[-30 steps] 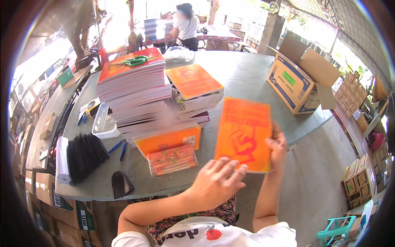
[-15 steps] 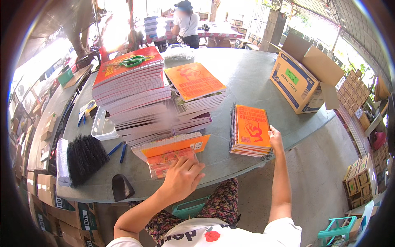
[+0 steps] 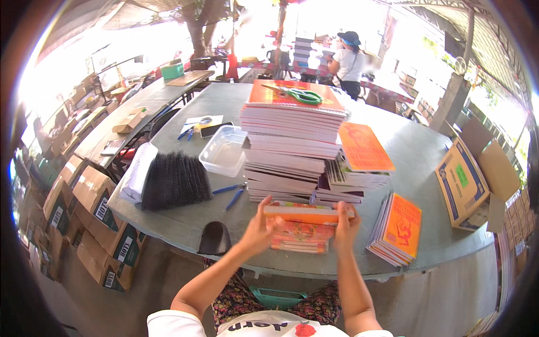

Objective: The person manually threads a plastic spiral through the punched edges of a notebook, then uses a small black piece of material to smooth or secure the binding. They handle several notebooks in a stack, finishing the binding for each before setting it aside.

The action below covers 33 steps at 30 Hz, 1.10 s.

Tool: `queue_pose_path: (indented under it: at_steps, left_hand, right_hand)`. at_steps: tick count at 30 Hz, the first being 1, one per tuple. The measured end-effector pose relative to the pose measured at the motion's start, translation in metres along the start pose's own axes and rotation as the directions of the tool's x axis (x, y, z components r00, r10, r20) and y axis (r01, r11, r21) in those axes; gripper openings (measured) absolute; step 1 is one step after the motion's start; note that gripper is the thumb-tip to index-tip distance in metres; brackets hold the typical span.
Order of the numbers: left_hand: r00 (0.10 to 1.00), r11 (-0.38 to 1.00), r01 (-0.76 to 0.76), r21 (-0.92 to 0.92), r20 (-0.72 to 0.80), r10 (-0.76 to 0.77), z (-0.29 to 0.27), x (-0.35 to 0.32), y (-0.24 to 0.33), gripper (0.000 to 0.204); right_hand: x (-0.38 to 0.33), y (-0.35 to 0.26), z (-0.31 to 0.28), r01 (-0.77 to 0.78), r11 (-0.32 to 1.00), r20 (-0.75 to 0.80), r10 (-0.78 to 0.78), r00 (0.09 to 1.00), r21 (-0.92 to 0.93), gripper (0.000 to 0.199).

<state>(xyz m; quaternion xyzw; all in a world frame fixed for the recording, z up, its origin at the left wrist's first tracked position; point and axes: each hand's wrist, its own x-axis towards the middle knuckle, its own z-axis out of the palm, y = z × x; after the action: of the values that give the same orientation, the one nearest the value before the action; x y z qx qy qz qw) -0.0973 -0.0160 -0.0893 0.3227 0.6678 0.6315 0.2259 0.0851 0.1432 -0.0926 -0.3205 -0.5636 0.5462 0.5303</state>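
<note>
An orange-covered notebook [image 3: 306,215], or a thin block of them, stands edge up before the tall stack. My left hand [image 3: 261,229] grips its left end, and my right hand [image 3: 346,222] holds its right end. Just below lies a small pile with orange-pink patterned covers [image 3: 300,237]. Right of my right hand sits a slightly fanned stack of spiral notebooks [image 3: 397,229] with orange covers. Behind my hands rises a tall stack of notebooks [image 3: 295,132], topped by green-handled scissors [image 3: 303,96]. A shorter stack with an orange cover [image 3: 366,147] adjoins it.
Left of the stacks are a clear plastic tub [image 3: 223,150], blue-handled pliers [image 3: 233,194], black spiral coils [image 3: 175,181] and a dark curved piece [image 3: 214,238]. An open carton [image 3: 465,182] stands at the table's right. A person [image 3: 349,64] works at a far table.
My right hand has left the spiral notebook stack and come to the orange notebook's right end. My left hand has moved from the patterned pile to its left end. The view has swung left.
</note>
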Motion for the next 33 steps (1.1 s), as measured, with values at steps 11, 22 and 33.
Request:
queue_pose_path:
  at_steps: [11,22,33]
  left_hand:
    - [0.893,0.288,0.432,0.855,-0.449,-0.005,-0.220,0.078,-0.034,0.041]
    - [0.836,0.183,0.525,0.831,-0.544,0.071,-0.231,0.085,-0.029,0.035]
    - [0.554,0.600,-0.196,0.775,-0.418,0.720,-0.216,0.053,-0.018,0.017]
  right_hand:
    - [0.012,-0.008,0.015,0.059,0.998,-0.047,-0.057,0.997,0.028,0.029]
    - [0.018,-0.003,0.001,0.020,1.000,0.047,-0.020,0.999,-0.011,0.023]
    - [-0.025,-0.080,0.087,0.880,0.219,0.679,-0.566,0.467,-0.422,0.030]
